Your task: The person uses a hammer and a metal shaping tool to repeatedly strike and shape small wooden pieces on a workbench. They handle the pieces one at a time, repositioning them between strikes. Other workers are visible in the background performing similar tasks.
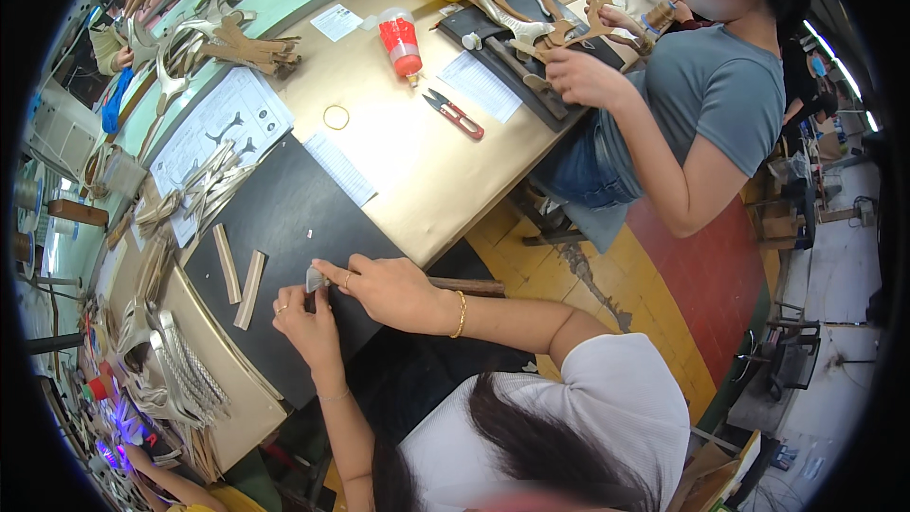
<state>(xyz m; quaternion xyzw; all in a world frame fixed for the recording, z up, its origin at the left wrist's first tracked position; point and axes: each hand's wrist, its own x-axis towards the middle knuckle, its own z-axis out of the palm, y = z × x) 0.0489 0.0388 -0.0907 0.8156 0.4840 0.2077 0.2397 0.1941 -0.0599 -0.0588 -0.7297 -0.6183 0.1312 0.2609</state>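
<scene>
My left hand [307, 327] is closed at the near edge of a black mat [275, 209], its fingertips pinching a small pale grey piece [315, 278] with fine ridges. From the right, my right hand [391, 292] reaches over with its index finger touching that piece; the other fingers curl under and are partly hidden. A brown wooden handle [466, 286] sticks out past my right wrist; its other end is out of sight, so whether it is gripped I cannot tell. Two tan strips [226, 264] lie left of my hands, and a tiny white scrap [310, 234] lies beyond.
Red-handled thread snips [455, 116], a red-and-white bottle [400, 45] and a rubber band [336, 117] lie farther off. Bundles of pale straps [204, 185] and braided straps [185, 370] line the left. A co-worker [701, 85] handles tan pieces at the far right.
</scene>
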